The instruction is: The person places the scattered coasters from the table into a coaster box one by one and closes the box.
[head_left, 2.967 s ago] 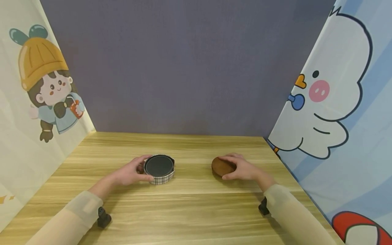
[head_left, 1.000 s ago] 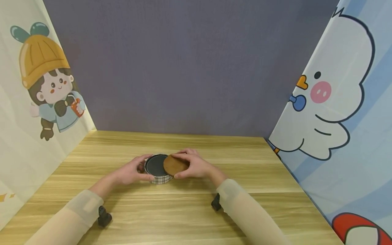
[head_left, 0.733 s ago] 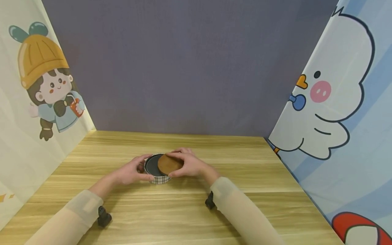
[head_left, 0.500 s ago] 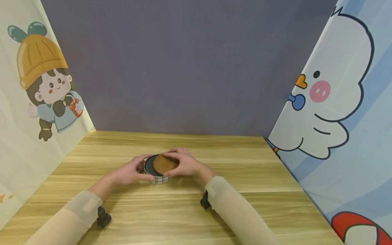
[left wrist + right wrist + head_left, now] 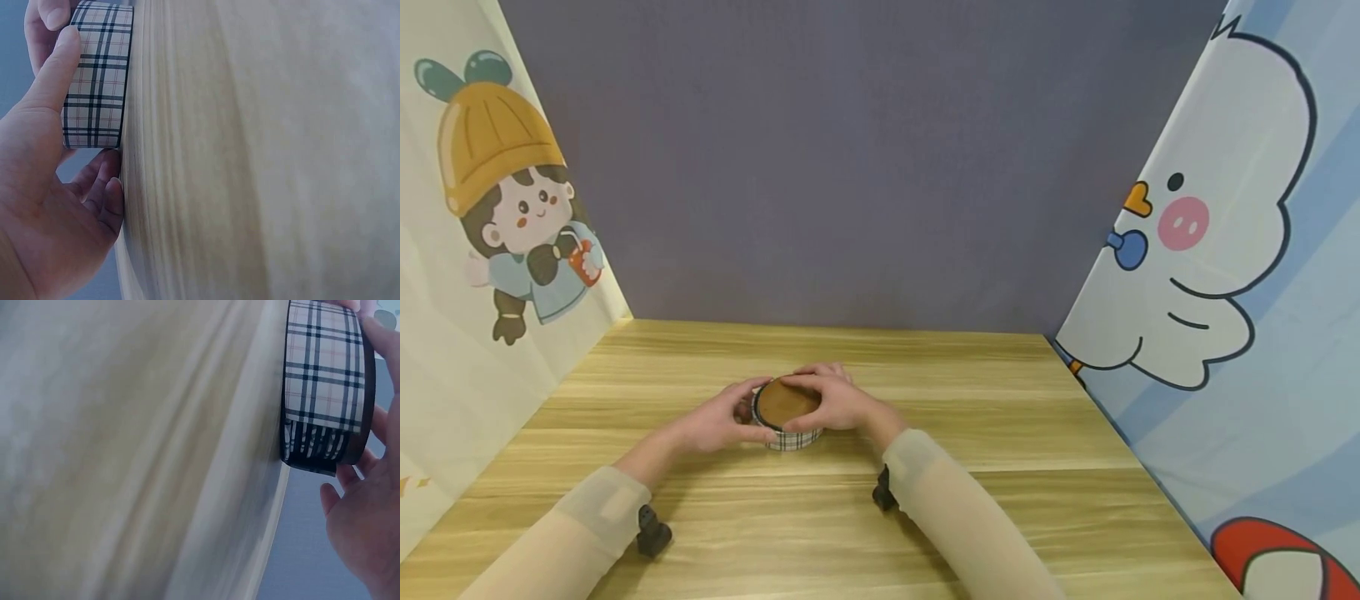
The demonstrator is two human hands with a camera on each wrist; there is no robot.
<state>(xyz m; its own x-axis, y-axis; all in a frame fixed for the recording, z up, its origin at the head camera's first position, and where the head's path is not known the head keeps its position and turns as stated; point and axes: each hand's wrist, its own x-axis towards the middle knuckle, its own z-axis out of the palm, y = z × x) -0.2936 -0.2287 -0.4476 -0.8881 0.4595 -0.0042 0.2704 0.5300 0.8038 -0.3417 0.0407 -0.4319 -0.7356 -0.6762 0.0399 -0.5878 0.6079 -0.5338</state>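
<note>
A round plaid coaster holder point(image 5: 792, 441) stands on the table, its checked side wall also filling part of the left wrist view as a plaid band point(image 5: 97, 81). My left hand point(image 5: 715, 422) grips its left side, thumb at the front and fingers round the back. A round brown coaster point(image 5: 786, 405) lies flat over the holder's top, nearly covering the black inside. My right hand point(image 5: 841, 405) pinches this coaster at its right edge. In the right wrist view, a gap in the plaid wall point(image 5: 325, 365) shows near my right fingers.
The wood-grain table point(image 5: 820, 525) extends around the holder on all sides. A grey panel point(image 5: 850, 167) closes off the back. Printed cloths with a cartoon child point(image 5: 535, 217) and a white bird point(image 5: 1225, 192) flank the table.
My right hand has carried the brown coaster leftward from the table's right-hand part to the top of the holder. My left hand and the holder have stayed in place.
</note>
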